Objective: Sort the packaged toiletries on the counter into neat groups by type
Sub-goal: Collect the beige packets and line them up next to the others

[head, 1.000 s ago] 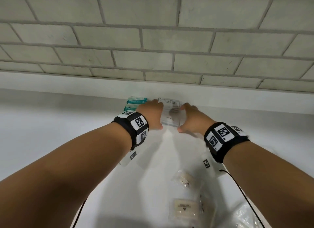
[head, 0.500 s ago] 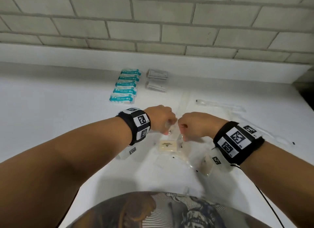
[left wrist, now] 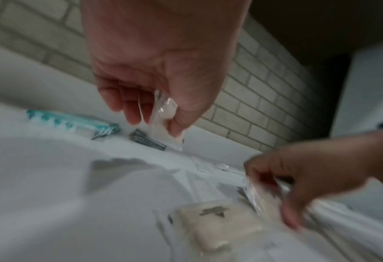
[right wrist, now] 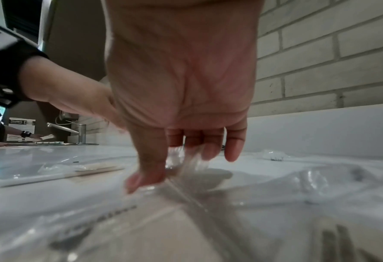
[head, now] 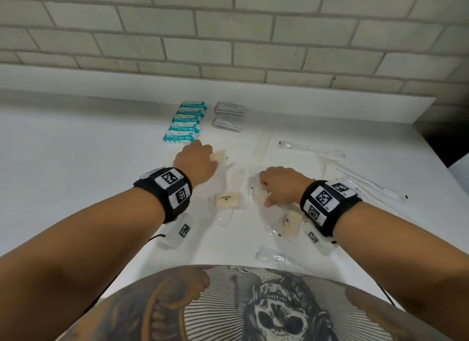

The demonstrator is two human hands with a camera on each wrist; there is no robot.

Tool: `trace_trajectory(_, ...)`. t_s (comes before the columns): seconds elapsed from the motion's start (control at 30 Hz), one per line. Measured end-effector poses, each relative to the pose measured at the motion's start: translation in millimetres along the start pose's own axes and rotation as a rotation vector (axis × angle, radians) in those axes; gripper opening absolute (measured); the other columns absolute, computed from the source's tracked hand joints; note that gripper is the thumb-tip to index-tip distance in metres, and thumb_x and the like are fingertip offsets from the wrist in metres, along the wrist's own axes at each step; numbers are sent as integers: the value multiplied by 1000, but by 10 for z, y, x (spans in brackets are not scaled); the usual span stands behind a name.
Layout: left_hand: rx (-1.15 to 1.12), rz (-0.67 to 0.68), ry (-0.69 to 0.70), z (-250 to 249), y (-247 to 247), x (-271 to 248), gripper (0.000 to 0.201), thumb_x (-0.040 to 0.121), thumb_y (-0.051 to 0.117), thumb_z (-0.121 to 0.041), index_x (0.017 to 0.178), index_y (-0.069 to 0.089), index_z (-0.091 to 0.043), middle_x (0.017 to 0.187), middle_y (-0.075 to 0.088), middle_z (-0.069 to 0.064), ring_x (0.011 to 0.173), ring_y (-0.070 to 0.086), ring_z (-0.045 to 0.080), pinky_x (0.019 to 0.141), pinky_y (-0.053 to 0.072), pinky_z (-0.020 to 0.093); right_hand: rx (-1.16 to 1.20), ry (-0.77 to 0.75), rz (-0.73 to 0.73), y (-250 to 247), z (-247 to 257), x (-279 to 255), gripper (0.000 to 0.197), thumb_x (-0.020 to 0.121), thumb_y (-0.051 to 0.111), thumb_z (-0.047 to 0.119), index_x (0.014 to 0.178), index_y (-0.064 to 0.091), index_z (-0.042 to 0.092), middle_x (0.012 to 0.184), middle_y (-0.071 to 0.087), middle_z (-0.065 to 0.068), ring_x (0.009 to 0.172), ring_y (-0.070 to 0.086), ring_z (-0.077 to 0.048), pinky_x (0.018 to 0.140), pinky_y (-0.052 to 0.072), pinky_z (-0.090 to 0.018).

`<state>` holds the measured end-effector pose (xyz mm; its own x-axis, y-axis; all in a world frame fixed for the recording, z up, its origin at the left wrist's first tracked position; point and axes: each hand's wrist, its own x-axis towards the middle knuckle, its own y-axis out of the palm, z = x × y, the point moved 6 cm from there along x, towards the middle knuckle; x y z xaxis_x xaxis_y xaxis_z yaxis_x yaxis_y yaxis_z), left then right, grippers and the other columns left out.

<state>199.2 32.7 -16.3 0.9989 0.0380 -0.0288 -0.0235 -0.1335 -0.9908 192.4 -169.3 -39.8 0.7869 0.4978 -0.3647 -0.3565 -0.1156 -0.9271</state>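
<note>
My left hand [head: 196, 160] pinches a clear-wrapped cream soap packet [head: 218, 155] above the counter, just in front of the row of teal packets [head: 184, 123]; the left wrist view shows thumb and fingers on that soap packet [left wrist: 163, 115]. My right hand [head: 280, 185] reaches down with thumb and fingers closing on another clear-wrapped soap packet [head: 258, 194] lying on the counter; its plastic wrapper [right wrist: 186, 166] sits between them. A loose soap packet [head: 227, 200] lies between my hands, and another soap packet [head: 289, 224] under my right wrist. Grey sachets [head: 229, 115] are stacked beside the teal row.
Clear-wrapped toothbrushes [head: 312, 149] and thin long packets [head: 368, 185] lie at the right. A small clear packet [head: 272, 257] lies near my body. The white counter [head: 76, 163] ends at a low upstand and brick wall; its right end drops off [head: 441, 150].
Both hands have drawn back from the grey sachets at the wall. My left hand then rose and moved forward-left with a soap packet; my right hand dropped onto another packet.
</note>
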Motion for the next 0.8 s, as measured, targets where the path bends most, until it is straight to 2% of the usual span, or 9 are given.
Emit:
trace_trajectory(0.07,-28,-134,14,-75,-147,-91,32,92,51,-34,112,55,-9,112,52,12,101,55,31,82,45,39,5,-11,-68,-91,-34,-28,25,81,67,23,78,42,22,100,53,-3,83,49,-21,67,36,-28)
trace_trajectory(0.1,-79,-120,41,-121,-174,-117,30,91,53,-33,109,56,-9,109,53,10,99,55,29,81,44,37,42,-8,-86,-142,-71,-56,26,81,65,19,73,40,22,97,54,-2,81,49,-20,63,34,-26)
trace_trajectory(0.17,-168,122,125,-234,-86,-186,30,90,57,-37,107,55,-12,109,53,6,96,53,23,79,41,32,119,-16,-38,-207,-131,-156,26,77,67,13,71,43,21,86,56,1,75,47,-19,56,32,-26)
trace_trajectory(0.23,-103,406,197,-365,78,-342,34,87,61,-41,109,56,-14,113,53,4,95,52,21,78,39,30,113,-43,126,-178,-85,-329,28,75,70,12,74,45,25,79,51,7,71,45,-16,55,32,-26)
trace_trajectory(0.3,-4,496,232,-457,221,-489,33,85,63,-41,104,56,-15,116,52,6,94,54,23,76,41,30,10,-71,257,-33,3,-515,32,73,73,13,91,51,28,84,50,10,74,47,-13,56,33,-26)
trace_trajectory(0.4,85,418,249,-542,367,-582,39,85,63,-38,112,53,-12,121,46,9,104,54,28,85,44,34,-190,-171,173,263,10,-632,48,78,71,15,118,47,25,101,51,3,83,50,-20,62,37,-30)
trace_trajectory(0.53,-12,347,163,-578,385,-601,51,81,68,-36,119,46,-10,120,47,10,105,55,29,86,45,35,-216,-187,-56,312,-198,-692,32,72,73,30,98,54,27,100,45,5,84,45,-18,76,44,-35)
trace_trajectory(0.67,-101,312,58,-633,406,-571,64,75,74,-30,126,39,-11,119,56,8,106,58,28,86,48,34,-143,-170,-69,385,-380,-834,37,77,70,39,106,49,29,103,49,8,93,45,-16,83,39,-32)
trace_trajectory(0.8,23,308,40,-764,496,-576,58,82,64,-34,130,42,-11,126,53,10,117,51,31,96,43,35,-85,-71,-79,448,-639,-987,46,77,56,60,111,48,30,100,41,9,93,45,-17,83,40,-33)
